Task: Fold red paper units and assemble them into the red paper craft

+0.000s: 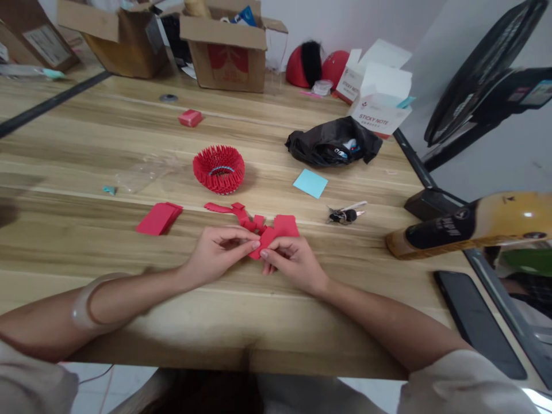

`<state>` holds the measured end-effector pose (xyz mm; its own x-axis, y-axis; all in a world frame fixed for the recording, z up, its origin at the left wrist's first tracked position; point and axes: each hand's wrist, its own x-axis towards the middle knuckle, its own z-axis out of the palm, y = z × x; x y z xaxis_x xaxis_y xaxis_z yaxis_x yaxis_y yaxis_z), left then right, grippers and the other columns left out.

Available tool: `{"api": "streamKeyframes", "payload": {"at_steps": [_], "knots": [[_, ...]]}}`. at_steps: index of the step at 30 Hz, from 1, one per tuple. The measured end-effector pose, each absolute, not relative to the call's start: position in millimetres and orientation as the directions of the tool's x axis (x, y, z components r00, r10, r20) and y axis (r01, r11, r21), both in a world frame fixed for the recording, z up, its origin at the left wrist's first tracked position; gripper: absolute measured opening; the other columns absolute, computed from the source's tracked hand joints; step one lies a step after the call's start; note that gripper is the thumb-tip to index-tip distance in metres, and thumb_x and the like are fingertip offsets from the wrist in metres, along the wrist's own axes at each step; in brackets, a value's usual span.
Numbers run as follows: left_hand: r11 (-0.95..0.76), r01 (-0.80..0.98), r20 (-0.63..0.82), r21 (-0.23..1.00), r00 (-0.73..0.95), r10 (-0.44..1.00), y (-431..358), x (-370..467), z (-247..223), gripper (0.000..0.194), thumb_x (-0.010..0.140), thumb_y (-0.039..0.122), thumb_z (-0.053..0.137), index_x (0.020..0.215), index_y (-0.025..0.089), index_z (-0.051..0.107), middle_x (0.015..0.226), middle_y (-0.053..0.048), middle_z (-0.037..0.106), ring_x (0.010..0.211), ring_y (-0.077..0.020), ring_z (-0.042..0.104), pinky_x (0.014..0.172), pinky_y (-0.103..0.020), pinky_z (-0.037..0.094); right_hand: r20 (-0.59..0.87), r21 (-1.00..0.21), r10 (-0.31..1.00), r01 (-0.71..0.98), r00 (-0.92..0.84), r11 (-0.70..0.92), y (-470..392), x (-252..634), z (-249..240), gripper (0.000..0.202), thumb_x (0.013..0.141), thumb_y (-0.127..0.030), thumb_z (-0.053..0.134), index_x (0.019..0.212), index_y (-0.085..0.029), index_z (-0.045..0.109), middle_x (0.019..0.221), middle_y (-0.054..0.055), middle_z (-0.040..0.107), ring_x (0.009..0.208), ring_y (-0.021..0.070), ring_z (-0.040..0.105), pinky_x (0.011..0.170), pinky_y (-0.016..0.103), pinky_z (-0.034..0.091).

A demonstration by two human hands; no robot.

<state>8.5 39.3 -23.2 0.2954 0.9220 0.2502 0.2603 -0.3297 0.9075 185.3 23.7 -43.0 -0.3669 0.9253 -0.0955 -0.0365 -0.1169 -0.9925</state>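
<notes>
Lighting's pretty soft and middling, kinda greyish indoor stuff, fine but not super bright. There's a pale sheen on the desk (276, 313) just below the hands (254, 256), and a small hot spot on the bottle (470, 224). Shadows are faint and fuzzy, a bit darker under the forearms. Wide-angle bending shows near the edges, with the bottle and fan (478, 63) looking stretched. Whole thing's slightly soft, and the small print on the boxes is mushy.

Three cardboard boxes (228, 60) span ten to twelve o'clock; toward one are two white boxes (375, 109), one black bag (319, 144), apparently two red domes (297, 68). One red bowl (219, 183) sits at ten, one red paper stack (157, 219) at nine, one bottle (461, 227) at three.
</notes>
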Motion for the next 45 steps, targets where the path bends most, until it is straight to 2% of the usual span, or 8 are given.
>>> {"api": "streamKeyframes", "payload": {"at_steps": [12, 18, 21, 26, 29, 33, 38, 45], "knots": [[-0.244, 0.218, 0.155, 0.945, 0.356, 0.922, 41.1, 7.2, -22.6, 0.011, 0.073, 0.017, 0.068, 0.082, 0.016, 0.073, 0.072, -0.003, 0.074, 0.059, -0.0136, 0.067, 0.052, -0.019, 0.053, -0.101, -0.988, 0.951, -0.087, -0.293, -0.131, 26.3, 186.7, -38.7, 0.032, 0.071, -0.044, 0.068, 0.062, -0.015, 0.059, 0.048, -0.002, 0.06, 0.043, 0.0083, 0.056, 0.046, 0.02, 0.047], [-0.263, 0.245, 0.174, 0.933, 0.33, 0.928, 39.2, 7.3, -22.5, 0.009, 0.075, 0.016, 0.066, 0.081, 0.016, 0.073, 0.081, -0.004, 0.075, 0.069, -0.015, 0.069, 0.065, -0.023, 0.057, -0.099, -0.989, 0.942, -0.074, -0.322, -0.129, 26.5, 186.0, -41.8, 0.028, 0.072, -0.042, 0.067, 0.067, -0.015, 0.06, 0.053, -0.002, 0.061, 0.047, 0.0087, 0.058, 0.048, 0.02, 0.047], [-0.253, 0.229, 0.168, 0.94, 0.335, 0.927, 38.4, 7.1, -23.6, 0.008, 0.076, 0.017, 0.066, 0.081, 0.015, 0.072, 0.081, -0.004, 0.075, 0.069, -0.0149, 0.069, 0.064, -0.022, 0.057, -0.09, -0.991, 0.937, -0.061, -0.337, -0.117, 24.8, 186.0, -43.7, 0.027, 0.074, -0.041, 0.066, 0.067, -0.015, 0.059, 0.052, -0.003, 0.059, 0.046, 0.0084, 0.056, 0.048, 0.02, 0.046], [-0.224, 0.139, 0.163, 0.965, 0.354, 0.921, 39.0, 8.9, -26.4, 0.028, 0.075, 0.017, 0.065, 0.103, 0.014, 0.061, 0.073, -0.002, 0.071, 0.063, -0.0122, 0.066, 0.061, -0.021, 0.055, -0.065, -0.993, 0.948, -0.071, -0.313, -0.091, 23.0, 185.4, -43.6, 0.027, 0.075, -0.041, 0.064, 0.068, -0.016, 0.057, 0.053, -0.002, 0.058, 0.046, 0.0082, 0.055, 0.047, 0.021, 0.046], [-0.199, 0.137, 0.128, 0.97, 0.405, 0.905, 38.7, 10.1, -26.2, 0.019, 0.075, 0.017, 0.065, 0.093, 0.013, 0.063, 0.074, -0.003, 0.07, 0.066, -0.0133, 0.067, 0.063, -0.022, 0.055, -0.023, -0.991, 0.961, -0.12, -0.275, -0.058, 22.5, 184.6, -42.6, 0.025, 0.076, -0.041, 0.063, 0.072, -0.017, 0.057, 0.061, 0.0, 0.06, 0.052, 0.009, 0.057, 0.048, 0.021, 0.047], [-0.217, 0.167, 0.124, 0.962, 0.439, 0.89, 38.2, 8.7, -25.7, 0.009, 0.075, 0.017, 0.063, 0.083, 0.013, 0.065, 0.077, -0.005, 0.071, 0.067, -0.0148, 0.067, 0.063, -0.023, 0.055, -0.001, -0.988, 0.969, -0.151, -0.249, -0.04, 20.6, 184.4, -43.7, 0.02, 0.076, -0.037, 0.062, 0.073, -0.019, 0.054, 0.066, 0.0, 0.058, 0.056, 0.0104, 0.057, 0.041, 0.018, 0.045], [-0.334, 0.295, 0.204, 0.895, 0.395, 0.896, 39.5, 4.2, -25.4, 0.012, 0.073, 0.019, 0.064, 0.083, 0.014, 0.068, 0.072, -0.004, 0.071, 0.06, -0.0141, 0.065, 0.055, -0.021, 0.052, -0.023, -0.999, 0.967, -0.019, -0.253, -0.029, 18.3, 185.7, -45.6, 0.012, 0.071, -0.027, 0.062, 0.067, -0.019, 0.054, 0.066, 0.0, 0.059, 0.045, 0.0074, 0.048, 0.036, 0.018, 0.039], [-0.465, 0.438, 0.282, 0.769, 0.42, 0.862, 36.5, 4.0, -23.1, 0.011, 0.074, 0.02, 0.06, 0.07, 0.015, 0.068, 0.059, 0.0, 0.068, 0.051, -0.0109, 0.059, 0.049, -0.019, 0.045, 0.031, -0.997, 0.984, 0.064, -0.173, 0.043, 17.1, 186.1, -45.4, 0.009, 0.073, -0.025, 0.06, 0.068, -0.018, 0.057, 0.057, -0.001, 0.057, 0.047, 0.0089, 0.049, 0.043, 0.02, 0.038]]}}
